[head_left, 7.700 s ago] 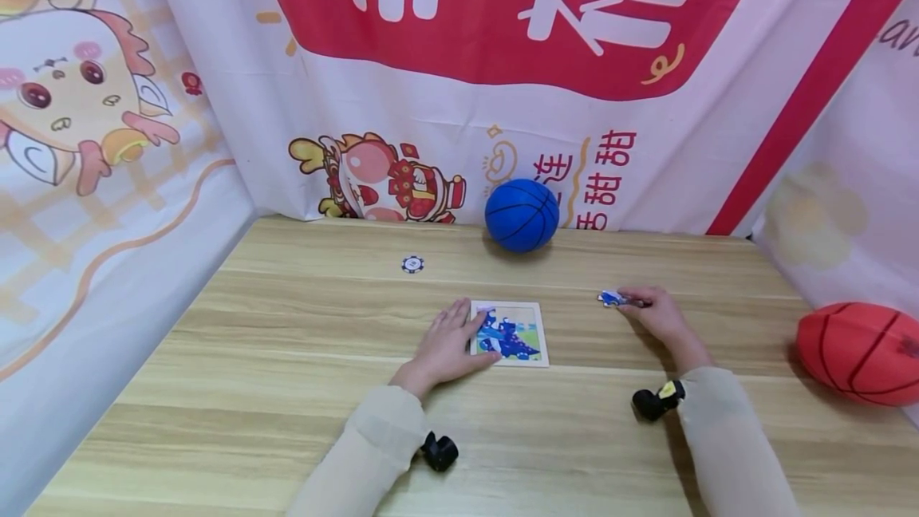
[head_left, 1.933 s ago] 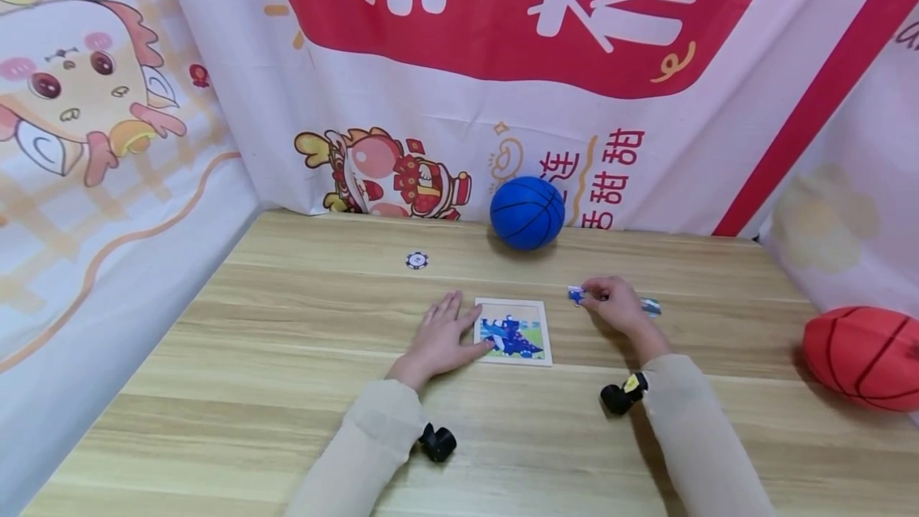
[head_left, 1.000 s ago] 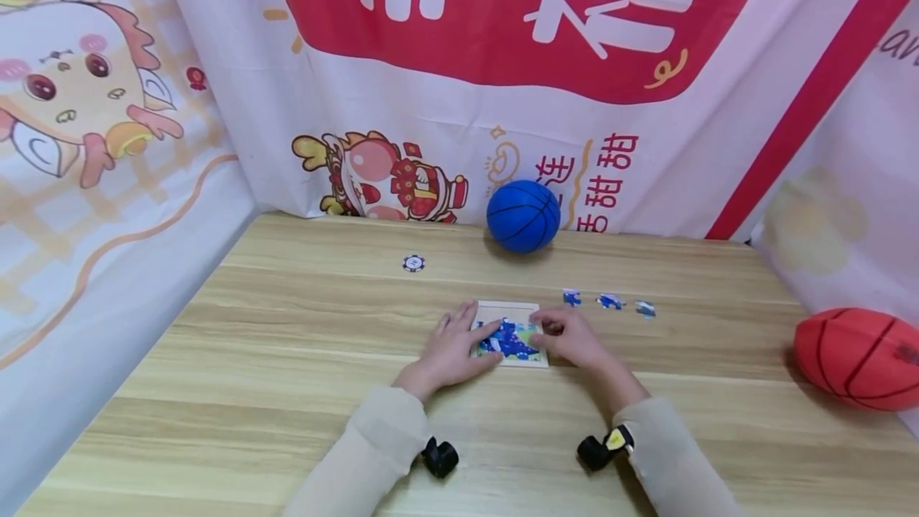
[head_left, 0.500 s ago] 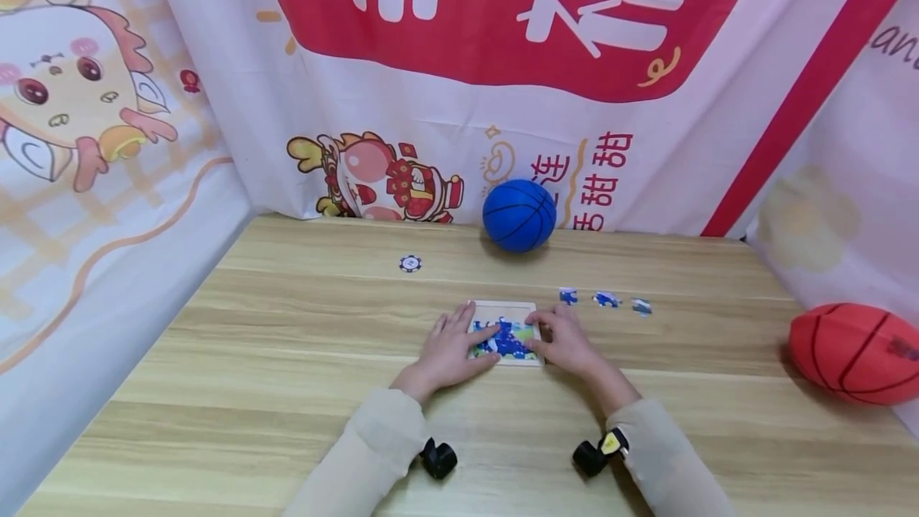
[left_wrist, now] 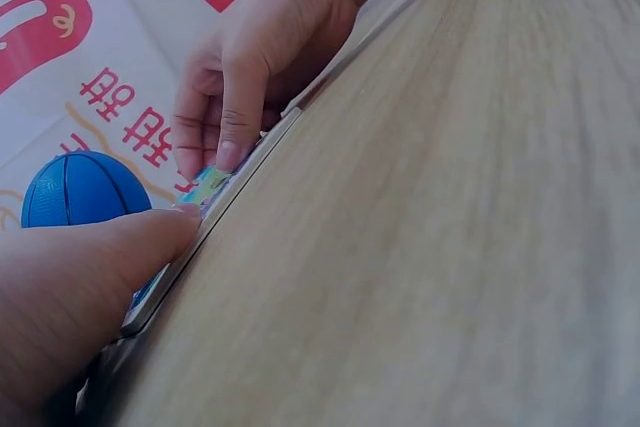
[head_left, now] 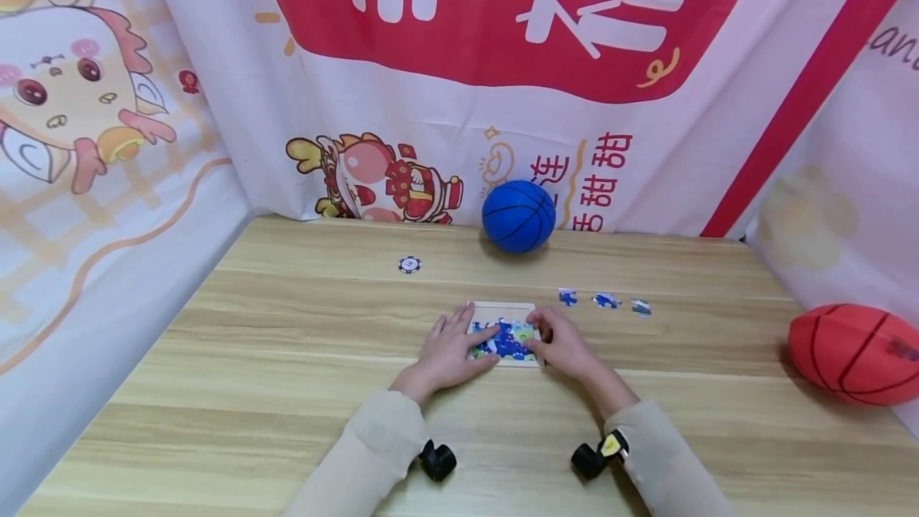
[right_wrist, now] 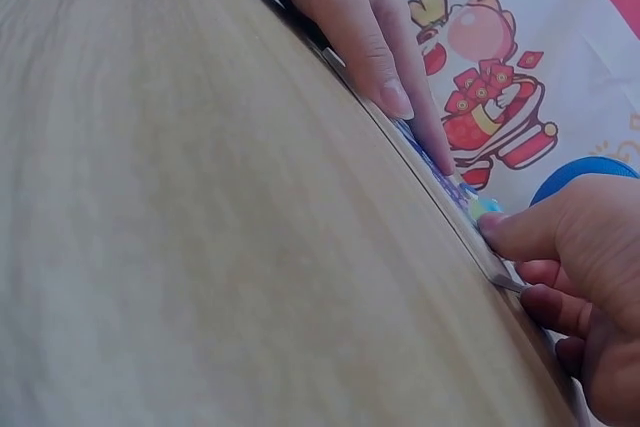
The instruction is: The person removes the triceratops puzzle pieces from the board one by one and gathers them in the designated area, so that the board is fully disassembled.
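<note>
A jigsaw puzzle in a pale square tray (head_left: 502, 305) lies mid-table, its blue and green pieces filling the lower part. My left hand (head_left: 450, 345) rests over the tray's left side, fingers spread, with thumb and index finger on the pieces. At the right edge, my right hand (head_left: 563, 341) has curled fingers and pinches a green and light-blue puzzle piece (left_wrist: 207, 185) between thumb and index finger; the fingers partly hide it. Behind the right hand lie three loose pieces: a blue one (head_left: 567, 297), another blue one (head_left: 606, 300) and a pale-blue one (head_left: 641, 307).
A blue basketball (head_left: 519, 216) stands at the table's back edge by the curtain. Farther right sits a red ball (head_left: 854, 353). A small round chip (head_left: 410, 265) lies at the back left on the wooden table (head_left: 287, 381).
My right hand has left the loose pieces, where it set down a blue one, and come left to the tray's right edge. The left hand stays on the tray.
</note>
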The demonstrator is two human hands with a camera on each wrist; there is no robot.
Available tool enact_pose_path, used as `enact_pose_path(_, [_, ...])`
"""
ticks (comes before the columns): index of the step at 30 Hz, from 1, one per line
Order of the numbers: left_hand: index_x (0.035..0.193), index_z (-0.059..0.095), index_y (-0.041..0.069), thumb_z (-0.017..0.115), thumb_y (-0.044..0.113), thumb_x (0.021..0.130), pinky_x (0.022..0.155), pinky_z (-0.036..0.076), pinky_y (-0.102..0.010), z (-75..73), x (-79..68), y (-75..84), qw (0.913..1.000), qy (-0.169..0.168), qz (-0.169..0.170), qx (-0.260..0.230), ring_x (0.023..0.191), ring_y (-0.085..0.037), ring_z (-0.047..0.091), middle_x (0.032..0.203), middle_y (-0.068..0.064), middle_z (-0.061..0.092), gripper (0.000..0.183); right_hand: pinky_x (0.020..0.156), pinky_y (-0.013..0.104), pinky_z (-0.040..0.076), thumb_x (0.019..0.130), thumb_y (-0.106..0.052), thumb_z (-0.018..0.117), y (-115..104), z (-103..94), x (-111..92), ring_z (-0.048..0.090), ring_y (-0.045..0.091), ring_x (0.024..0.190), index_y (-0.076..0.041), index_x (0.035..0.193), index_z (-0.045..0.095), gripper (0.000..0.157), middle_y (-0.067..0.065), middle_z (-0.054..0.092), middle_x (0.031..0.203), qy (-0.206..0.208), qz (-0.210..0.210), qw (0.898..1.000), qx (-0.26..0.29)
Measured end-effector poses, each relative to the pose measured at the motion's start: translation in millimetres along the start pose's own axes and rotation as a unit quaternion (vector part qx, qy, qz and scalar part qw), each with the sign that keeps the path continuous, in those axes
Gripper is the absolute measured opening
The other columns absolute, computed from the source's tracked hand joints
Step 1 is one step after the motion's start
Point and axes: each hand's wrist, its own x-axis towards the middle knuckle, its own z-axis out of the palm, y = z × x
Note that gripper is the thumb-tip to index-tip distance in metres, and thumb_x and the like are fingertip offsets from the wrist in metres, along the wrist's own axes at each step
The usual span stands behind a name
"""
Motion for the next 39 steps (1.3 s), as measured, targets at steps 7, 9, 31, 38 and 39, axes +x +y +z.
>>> enact_pose_path(7, [0.131, 0.035, 0.031, 0.038, 0.057, 0.083, 0.100, 0.002, -0.045, -0.5, -0.3, 0.9, 1.0000, -0.004, -0.002, 0.000, 0.128, -0.026, 0.001, 0.142, -0.012, 0.006, 0.055, 0.057, 0.029, 0.040, 0.074, -0.001, 0.064, 1.6, 0.8, -0.4, 0.043, 0.019, 0.069, -0.004, 0.101, 0.054, 0.028, 0.007, 0.048, 0.081, 0.007, -0.001, 1.000, 0.025])
enact_pose_path(9, [0.131, 0.035, 0.031, 0.039, 0.057, 0.083, 0.100, 0.001, -0.045, -0.4, -0.4, 0.9, 1.0000, -0.004, -0.002, 0.000, 0.128, -0.026, 0.001, 0.142, -0.012, 0.006, 0.055, 0.057, 0.029, 0.040, 0.074, -0.001, 0.064, 2.1, 0.8, -0.1, 0.044, 0.019, 0.070, -0.003, 0.103, 0.055, 0.030, 0.007, 0.048, 0.081, 0.006, 0.002, 1.000, 0.025])
enact_pose_path(31, [0.131, 0.034, 0.032, 0.037, 0.057, 0.083, 0.100, 0.001, -0.044, 0.4, 0.2, 0.1, 1.0000, -0.005, -0.006, 0.002, 0.128, -0.025, 0.000, 0.143, -0.012, 0.005, 0.054, 0.059, 0.028, 0.038, 0.073, -0.015, 0.069, -1.9, 2.1, -0.4, 0.042, 0.018, 0.073, -0.005, 0.100, 0.062, 0.029, 0.003, 0.047, 0.084, 0.007, 0.014, 0.999, -0.028])
enact_pose_path(38, [0.131, 0.034, 0.032, 0.038, 0.056, 0.083, 0.100, 0.001, -0.045, -0.3, -0.2, 0.8, 1.0000, -0.006, -0.007, 0.000, 0.128, -0.025, 0.000, 0.143, -0.012, 0.004, 0.054, 0.058, 0.029, 0.038, 0.074, -0.015, 0.069, -1.7, 4.2, -0.4, 0.042, 0.018, 0.073, -0.006, 0.097, 0.063, 0.026, 0.003, 0.046, 0.083, 0.011, 0.018, 0.999, -0.025])
enact_pose_path(39, [0.131, 0.034, 0.032, 0.038, 0.057, 0.083, 0.100, 0.001, -0.045, -0.2, -0.2, 0.9, 1.0000, -0.005, -0.006, 0.000, 0.128, -0.025, 0.000, 0.143, -0.012, 0.004, 0.054, 0.058, 0.028, 0.038, 0.074, -0.015, 0.068, -1.2, 4.2, -0.3, 0.042, 0.018, 0.073, -0.006, 0.097, 0.063, 0.025, 0.003, 0.046, 0.083, 0.011, 0.018, 1.000, -0.023])
